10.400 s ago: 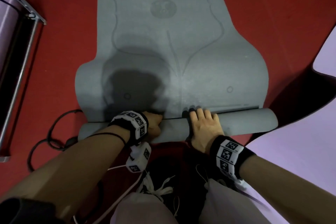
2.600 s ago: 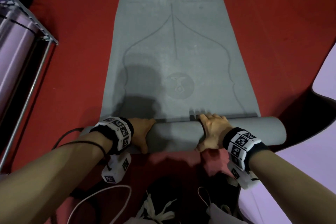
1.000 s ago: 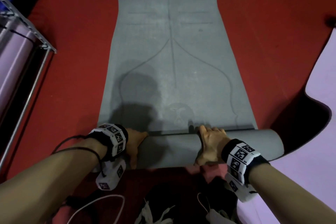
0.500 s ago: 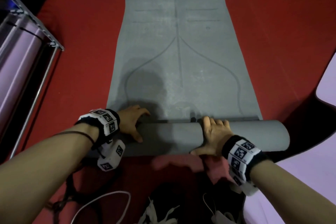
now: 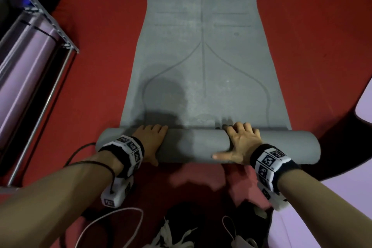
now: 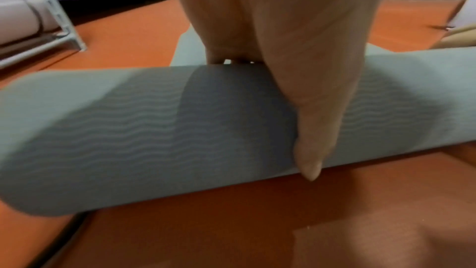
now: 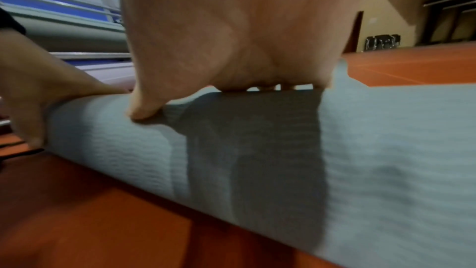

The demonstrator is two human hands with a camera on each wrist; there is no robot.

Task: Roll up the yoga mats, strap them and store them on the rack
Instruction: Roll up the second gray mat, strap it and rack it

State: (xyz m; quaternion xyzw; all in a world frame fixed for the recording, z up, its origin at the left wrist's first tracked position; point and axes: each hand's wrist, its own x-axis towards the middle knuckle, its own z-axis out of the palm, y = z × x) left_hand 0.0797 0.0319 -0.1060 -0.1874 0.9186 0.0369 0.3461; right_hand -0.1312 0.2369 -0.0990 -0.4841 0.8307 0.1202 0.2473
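Note:
A grey yoga mat (image 5: pixel 203 56) lies on the red floor, its near end wound into a thick roll (image 5: pixel 191 145) that runs left to right. My left hand (image 5: pixel 150 141) sits on the roll's left part, fingers curled over its far side and thumb on the near side. My right hand (image 5: pixel 240 143) holds the roll right of centre in the same way, thumb stretched left. The left wrist view has the left hand (image 6: pixel 283 48) over the ribbed roll (image 6: pixel 128 129). The right wrist view has the right hand (image 7: pixel 231 38) draped over the roll (image 7: pixel 386 150).
A metal rack (image 5: pixel 50 26) at the left holds a strapped purple rolled mat (image 5: pixel 24 62). A purple mat (image 5: pixel 342 217) lies flat at the right. A black cable (image 5: pixel 80 153) and a white cable (image 5: pixel 112 217) lie near my left arm. White laces (image 5: pixel 175 235) lie by my knees.
The roll has moved away from me over the flat mat and reached the round emblem. My left hand, spread half a second ago, has settled back over the roll.

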